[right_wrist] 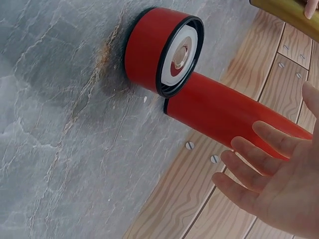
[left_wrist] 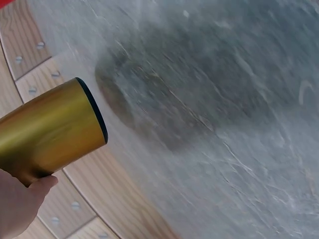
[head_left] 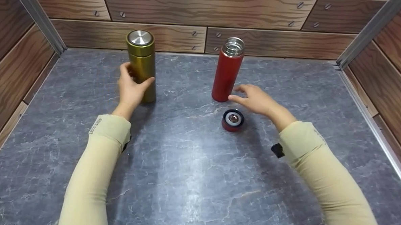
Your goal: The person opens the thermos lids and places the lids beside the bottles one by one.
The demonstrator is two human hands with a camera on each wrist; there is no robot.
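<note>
My left hand (head_left: 131,89) grips a gold thermos flask (head_left: 143,67) around its lower body, thumb across the near side. The flask is upright, its silver-topped lid on. In the left wrist view, the flask's dark base rim (left_wrist: 94,110) shows a gap from its reflection on the tabletop. A red thermos flask (head_left: 226,74) stands lidless to the right, its steel mouth bare. Beside its base is my right hand (head_left: 257,99), fingers spread and holding nothing. The red flask's lid (head_left: 233,120) lies upside down in front of it, white inner seal facing up.
The grey marbled tabletop (head_left: 184,166) is walled at the back by wood-patterned panels (head_left: 178,10). Similar panels (head_left: 388,66) stand at the sides, with metal corner posts (head_left: 373,32). Dark wrist straps (head_left: 278,150) show at my sleeves.
</note>
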